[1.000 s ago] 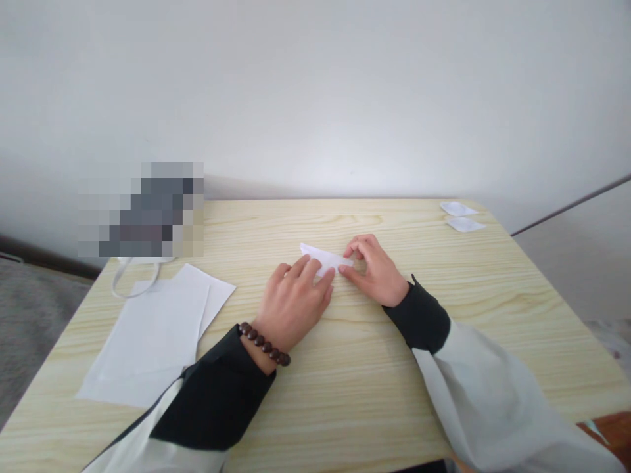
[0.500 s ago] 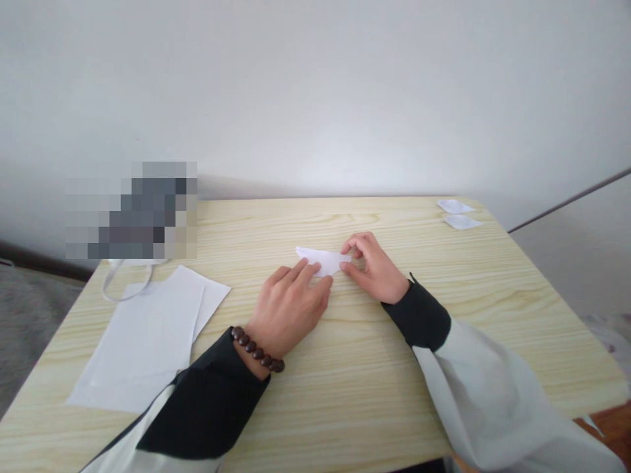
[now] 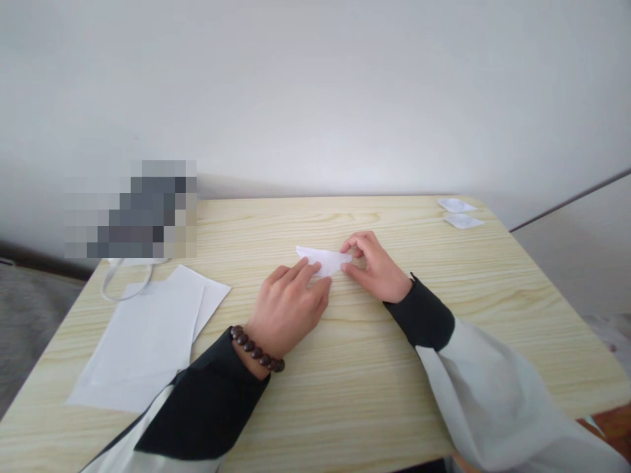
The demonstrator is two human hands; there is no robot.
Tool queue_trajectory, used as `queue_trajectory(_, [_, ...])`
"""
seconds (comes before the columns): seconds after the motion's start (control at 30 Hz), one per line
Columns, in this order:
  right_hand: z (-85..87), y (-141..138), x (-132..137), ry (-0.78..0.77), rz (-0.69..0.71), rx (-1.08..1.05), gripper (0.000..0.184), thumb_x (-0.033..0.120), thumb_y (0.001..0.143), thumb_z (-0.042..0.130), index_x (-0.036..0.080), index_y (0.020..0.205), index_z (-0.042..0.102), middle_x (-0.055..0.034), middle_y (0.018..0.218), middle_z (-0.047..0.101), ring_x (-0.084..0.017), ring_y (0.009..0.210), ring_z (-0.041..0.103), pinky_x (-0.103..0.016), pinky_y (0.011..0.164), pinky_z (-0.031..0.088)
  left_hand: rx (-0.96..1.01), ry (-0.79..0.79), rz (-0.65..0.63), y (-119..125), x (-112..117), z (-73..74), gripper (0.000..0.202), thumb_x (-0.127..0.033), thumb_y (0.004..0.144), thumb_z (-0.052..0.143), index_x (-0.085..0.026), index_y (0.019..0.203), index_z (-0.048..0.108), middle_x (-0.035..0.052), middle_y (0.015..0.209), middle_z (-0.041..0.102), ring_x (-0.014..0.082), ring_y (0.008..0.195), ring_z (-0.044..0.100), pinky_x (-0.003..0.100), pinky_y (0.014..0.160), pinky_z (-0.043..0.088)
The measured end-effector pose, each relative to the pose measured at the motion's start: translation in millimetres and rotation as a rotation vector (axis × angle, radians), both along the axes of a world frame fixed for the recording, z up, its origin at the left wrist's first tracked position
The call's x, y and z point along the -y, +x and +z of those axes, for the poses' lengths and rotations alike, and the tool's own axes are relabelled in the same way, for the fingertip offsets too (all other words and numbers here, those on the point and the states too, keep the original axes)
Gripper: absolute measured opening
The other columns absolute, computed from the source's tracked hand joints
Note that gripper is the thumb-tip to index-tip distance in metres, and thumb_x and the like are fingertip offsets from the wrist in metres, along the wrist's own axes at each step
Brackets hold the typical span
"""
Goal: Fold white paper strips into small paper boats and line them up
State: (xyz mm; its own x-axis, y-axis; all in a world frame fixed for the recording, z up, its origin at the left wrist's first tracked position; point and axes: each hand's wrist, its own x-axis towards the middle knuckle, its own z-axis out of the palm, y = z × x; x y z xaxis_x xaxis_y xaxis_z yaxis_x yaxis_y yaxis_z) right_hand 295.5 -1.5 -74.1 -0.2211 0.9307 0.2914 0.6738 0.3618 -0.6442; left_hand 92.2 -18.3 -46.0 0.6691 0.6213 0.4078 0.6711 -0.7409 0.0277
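Observation:
A small folded piece of white paper lies near the middle of the table, long and narrow with a pointed left end. My left hand, with a dark bead bracelet at the wrist, presses its fingertips on the paper's left and near side and holds it against the table. At the paper's right end, the thumb and forefinger of my right hand close round the tip. The other right fingers are curled in. Part of the paper's near edge is hidden under my left fingers.
Loose white paper sheets overlap on the left of the wood-grain table. A white loop lies on their top edge, beside a blurred-out dark object. Two folded white paper pieces lie at the back right corner. A wall rises behind.
Almost nothing differs. My right thumb has shifted very slightly at the paper's right end, while the left hand and the paper stay in place.

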Motion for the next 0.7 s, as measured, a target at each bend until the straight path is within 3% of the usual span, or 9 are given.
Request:
queue_trajectory(0.13, [-0.4,2.9,-0.9,0.001,0.012,-0.028,0.021,0.014,0.077,0.051,0.021,0.096,0.05,-0.0058,0.098,0.047,-0.016,0.077,0.051,-0.038,0.078,0.048,0.003,0.008,-0.003,0.1,-0.2,0.4,0.019,-0.02,0.085,0.052,-0.022,0.087,0.07,0.0062,0.1,0.069,0.0236,0.096,0.064,0.036,0.073,0.052])
queue_trajectory(0.33, [-3.1,-8.4,1.4,0.056,-0.058,0.026,0.027,0.031,0.074,0.065,0.02,0.093,0.051,-0.0086,0.1,0.048,-0.023,0.093,0.05,-0.038,0.079,0.048,-0.002,0.025,-0.003,1.0,0.0,0.8,0.02,-0.021,0.086,0.05,-0.023,0.087,0.07,0.006,0.101,0.069,0.0238,0.098,0.064,0.036,0.074,0.052])
queue_trajectory(0.57, [-1.1,0.5,0.1,-0.003,-0.007,-0.013,0.021,0.017,0.079,0.051,0.02,0.099,0.05,-0.0064,0.098,0.046,-0.017,0.078,0.05,-0.036,0.076,0.049,0.0,0.017,-0.004,-0.5,-0.6,-1.5,0.019,-0.02,0.086,0.051,-0.023,0.087,0.07,0.0059,0.101,0.069,0.0233,0.099,0.064,0.035,0.074,0.051])
queue_trajectory(0.7, [-2.0,-6.0,1.7,0.039,-0.059,0.025,0.026,0.031,0.077,0.062,0.019,0.097,0.051,-0.0089,0.1,0.048,-0.02,0.085,0.052,-0.037,0.078,0.049,0.003,0.024,-0.008,-0.2,-0.6,-1.8,0.019,-0.021,0.086,0.051,-0.023,0.088,0.07,0.0059,0.102,0.069,0.0236,0.098,0.064,0.035,0.074,0.051])
